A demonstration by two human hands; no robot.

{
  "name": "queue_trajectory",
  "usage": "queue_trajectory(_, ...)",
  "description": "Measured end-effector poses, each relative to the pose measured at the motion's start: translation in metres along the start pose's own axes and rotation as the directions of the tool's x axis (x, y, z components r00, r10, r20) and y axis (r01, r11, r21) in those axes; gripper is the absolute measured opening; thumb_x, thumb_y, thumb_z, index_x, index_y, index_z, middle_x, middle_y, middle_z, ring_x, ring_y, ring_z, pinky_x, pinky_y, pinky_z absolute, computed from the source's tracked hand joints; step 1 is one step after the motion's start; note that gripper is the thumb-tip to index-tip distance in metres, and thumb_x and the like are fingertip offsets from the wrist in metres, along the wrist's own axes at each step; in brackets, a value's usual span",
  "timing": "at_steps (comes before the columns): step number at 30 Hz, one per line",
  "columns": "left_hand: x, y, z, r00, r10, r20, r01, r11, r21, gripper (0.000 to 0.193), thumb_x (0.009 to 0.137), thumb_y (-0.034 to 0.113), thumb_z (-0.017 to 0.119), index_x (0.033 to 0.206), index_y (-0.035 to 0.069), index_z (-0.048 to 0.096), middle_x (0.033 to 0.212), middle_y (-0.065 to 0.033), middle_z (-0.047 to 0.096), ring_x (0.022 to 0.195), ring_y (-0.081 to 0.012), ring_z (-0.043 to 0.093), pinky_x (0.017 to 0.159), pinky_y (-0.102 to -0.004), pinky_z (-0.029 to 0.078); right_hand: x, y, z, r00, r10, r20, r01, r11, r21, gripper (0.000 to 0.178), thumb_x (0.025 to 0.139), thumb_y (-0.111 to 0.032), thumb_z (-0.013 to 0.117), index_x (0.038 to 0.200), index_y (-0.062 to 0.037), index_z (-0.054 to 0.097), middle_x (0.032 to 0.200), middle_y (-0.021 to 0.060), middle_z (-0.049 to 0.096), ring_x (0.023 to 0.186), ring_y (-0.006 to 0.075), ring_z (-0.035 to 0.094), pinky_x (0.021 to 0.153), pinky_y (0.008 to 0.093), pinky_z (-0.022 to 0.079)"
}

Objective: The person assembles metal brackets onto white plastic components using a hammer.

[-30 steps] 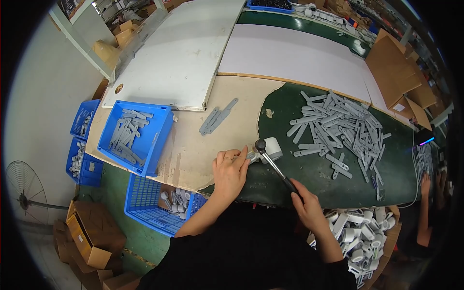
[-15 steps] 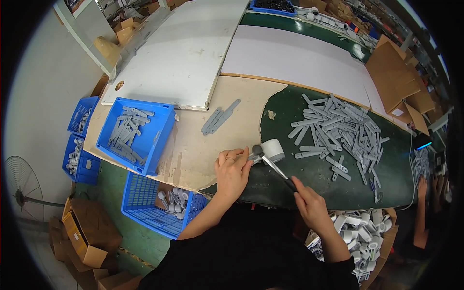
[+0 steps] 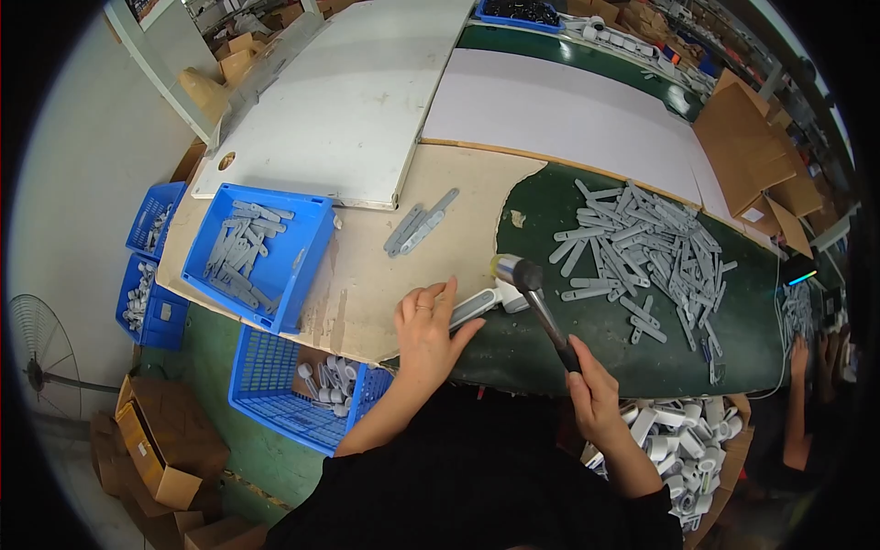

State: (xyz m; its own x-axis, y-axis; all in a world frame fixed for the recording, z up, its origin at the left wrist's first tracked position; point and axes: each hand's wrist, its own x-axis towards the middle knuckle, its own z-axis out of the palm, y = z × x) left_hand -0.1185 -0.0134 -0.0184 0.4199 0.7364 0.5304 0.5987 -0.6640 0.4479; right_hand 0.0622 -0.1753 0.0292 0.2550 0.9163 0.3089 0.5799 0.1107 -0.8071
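My left hand [image 3: 426, 335] rests at the edge of the table, its thumb and fingers around the end of a white handle part with a grey strip [image 3: 475, 308]. In my right hand [image 3: 594, 392] is a hammer [image 3: 552, 323] with a dark grip and metal shaft. Its head, with a pale yellowish face, is above the rounded white end of the part and partly hides it. Beyond my left hand lie several flat grey strips [image 3: 420, 225]. A large heap of similar grey strips [image 3: 642, 243] spreads over the green mat to the right.
A blue tray [image 3: 312, 266] of grey strips stands at the left. Below the table edge are a blue basket [image 3: 275, 403] and a carton of white parts [image 3: 687, 449]. A white board [image 3: 348, 92] covers the far left; another person's arm [image 3: 799, 403] is at the right.
The hammer head has lifted and shifted right, away from the part. The part now sits at a different angle, with its grey strip showing. My left hand has moved slightly left, its fingers spread wider.
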Motion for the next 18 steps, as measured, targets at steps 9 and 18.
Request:
queue_trajectory(9,-0.008,-0.018,-0.002,0.997,-0.049,0.067,0.056,0.992,-0.110,0.030,0.065,0.022,0.076,0.088,0.006,0.066,0.081,-0.0069,0.061,0.083,-0.0247,0.056,0.070,-0.0357,0.041,-0.007,-0.005,0.008,0.990,-0.058,0.126,0.073,0.990,-0.117,0.046,0.083,-0.001,0.055,0.128,-0.0031,0.046,0.076,0.0133,0.053,0.060,0.0289,0.055,0.056,0.0346,0.046)
queue_trajectory(18,-0.011,-0.019,0.002,1.000,-0.011,-0.022,0.007,0.986,-0.164,0.029,0.062,0.019,0.077,0.085,0.005,0.067,0.078,-0.0052,0.061,0.082,-0.0243,0.055,0.069,-0.0359,0.040,-0.014,-0.005,0.013,0.991,-0.089,0.103,0.099,0.990,-0.101,0.045,0.084,-0.005,0.055,0.129,-0.0069,0.046,0.075,0.0133,0.053,0.061,0.0331,0.056,0.053,0.0395,0.045)
